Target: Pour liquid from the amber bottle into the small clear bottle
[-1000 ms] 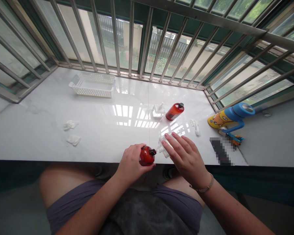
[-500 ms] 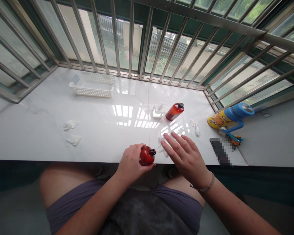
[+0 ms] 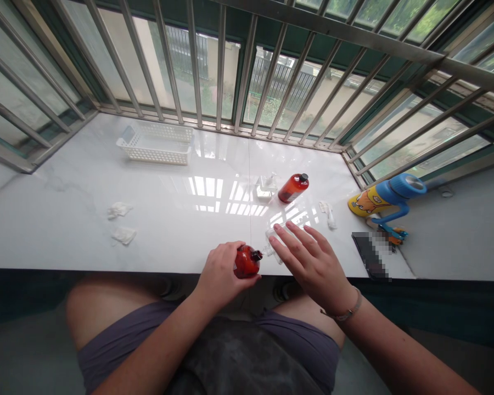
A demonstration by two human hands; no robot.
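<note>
My left hand (image 3: pixel 220 273) is wrapped around an amber-red bottle (image 3: pixel 246 263), which leans with its uncapped dark mouth to the right. That mouth meets the neck of a clear bottle (image 3: pixel 268 250), tilted toward it. Long fingers of my right hand (image 3: pixel 307 260) lie stretched along the clear bottle and cover much of it; the thumb is hidden. Farther back stands a second amber-red bottle (image 3: pixel 293 189) with a black cap. Beside it is a small clear square bottle (image 3: pixel 265 187) with a pale top.
On the white table (image 3: pixel 168 230), a white perforated basket (image 3: pixel 154 156) sits back left. Crumpled tissues (image 3: pixel 124 236) lie at left, another tissue (image 3: pixel 328 215) at right. A blue-yellow water bottle (image 3: pixel 385 195) and a dark phone-like slab (image 3: pixel 369 255) are far right. Metal bars (image 3: pixel 221 66) line the back.
</note>
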